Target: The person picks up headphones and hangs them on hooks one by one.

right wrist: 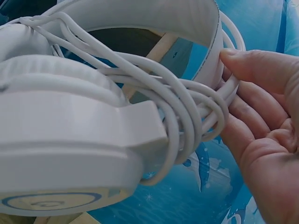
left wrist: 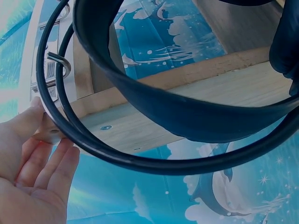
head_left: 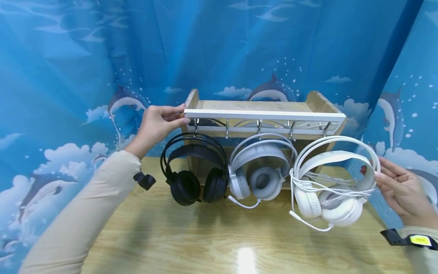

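Note:
My left hand grips the left end of a wooden hook rack, thumb at the front corner and fingers round the side. In the right wrist view, my right hand pinches the side of a white headset, whose cable is bundled round its band and earcups. This headset, with its boom microphone pointing down-left, overlaps the rack's right end in the head view. On the rack's left a black headset hangs near the left hand. Beside it, a paler headset with a microphone hangs in the middle.
Several metal hooks line the rack's front rail. The rack stands on a wood-grain table. Behind and to both sides hangs a blue curtain printed with dolphins and clouds.

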Available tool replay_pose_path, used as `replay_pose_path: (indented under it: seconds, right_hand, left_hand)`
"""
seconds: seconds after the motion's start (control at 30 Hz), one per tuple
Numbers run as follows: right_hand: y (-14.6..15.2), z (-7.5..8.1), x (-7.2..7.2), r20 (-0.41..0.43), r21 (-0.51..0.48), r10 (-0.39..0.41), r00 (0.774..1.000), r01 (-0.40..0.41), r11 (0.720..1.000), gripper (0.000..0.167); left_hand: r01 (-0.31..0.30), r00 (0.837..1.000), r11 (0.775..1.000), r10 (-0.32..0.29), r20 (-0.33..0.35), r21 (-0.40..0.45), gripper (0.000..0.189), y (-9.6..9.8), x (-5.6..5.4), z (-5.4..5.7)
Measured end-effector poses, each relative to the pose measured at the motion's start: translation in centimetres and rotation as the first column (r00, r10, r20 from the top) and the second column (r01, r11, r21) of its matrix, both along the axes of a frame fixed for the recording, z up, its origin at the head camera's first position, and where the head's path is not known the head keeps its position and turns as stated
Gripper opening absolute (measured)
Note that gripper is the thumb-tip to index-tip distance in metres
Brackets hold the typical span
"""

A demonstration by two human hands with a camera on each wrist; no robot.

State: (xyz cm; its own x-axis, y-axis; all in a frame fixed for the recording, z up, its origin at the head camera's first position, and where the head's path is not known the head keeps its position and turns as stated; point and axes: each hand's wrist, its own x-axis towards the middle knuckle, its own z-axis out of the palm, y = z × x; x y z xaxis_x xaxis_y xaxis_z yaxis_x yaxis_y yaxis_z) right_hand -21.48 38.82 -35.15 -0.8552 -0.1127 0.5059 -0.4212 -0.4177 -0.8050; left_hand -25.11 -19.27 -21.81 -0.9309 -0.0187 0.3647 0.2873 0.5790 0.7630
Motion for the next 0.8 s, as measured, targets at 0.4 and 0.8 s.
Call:
replay_pose_path:
  seconds: [0.4,0.8]
  right_hand:
    - [0.6,-0.1,-1.5,0.039,-0.008,0.077,0.996,-0.077,0.997,0.054]
    - [0.6,-1.0,-2.7,0.069,-0.067,0.267,0.961,-0.262,0.963,0.052]
  left_hand:
    - [0.009,1.000,1.000,-0.009,0.001,0.020,0.045,0.0,-0.1,-0.1]
    - [0.001,1.000,1.000,-0.001,0.003,0.011,0.046,0.1,-0.2,0.0]
